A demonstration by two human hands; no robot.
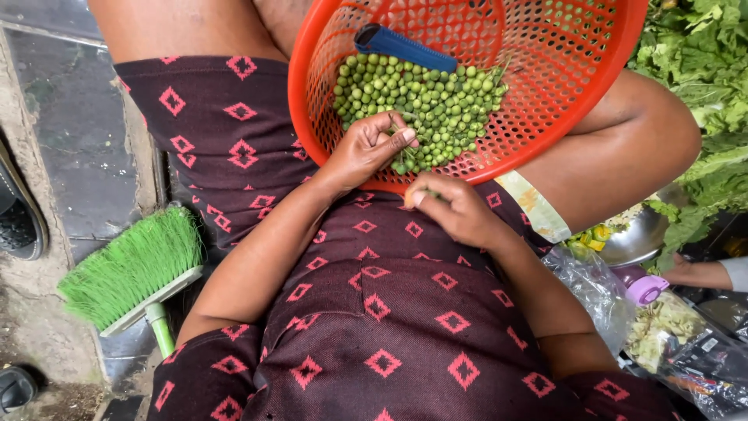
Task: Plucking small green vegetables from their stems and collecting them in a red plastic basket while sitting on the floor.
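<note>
An orange perforated basket point(576, 93) rested tilted on the person's lap, across a dark dress patterned with pink diamonds. Inside it lay a heap of small round green berries point(425, 105), many of them on thin stems, gathered toward the lower part of the basket. A dark blue flat tool point(405, 47) lay in the basket just above the heap, touching its upper edge.

The left hand point(366, 148) reached over the basket's near rim, its grip pinched on a small sprig of the berries at the lower edge of the heap, fingertips point(401, 139) touching the green stems. The right hand point(456, 209) sat just outside the basket, below its rim and close beside the left hand; its fingers were curled in and clenched on something small and green, though what exactly it gripped was too hidden to tell. The heap itself lay directly ahead of both hands, touching the left and near the right.

To the left, on the ground, lay a green-bristled brush point(132, 269). On the right were leafy greens point(701, 78), a metal bowl point(635, 242), clear plastic bags point(600, 284) and a purple cap point(647, 288). Another person's hand point(689, 273) showed at the right edge.
</note>
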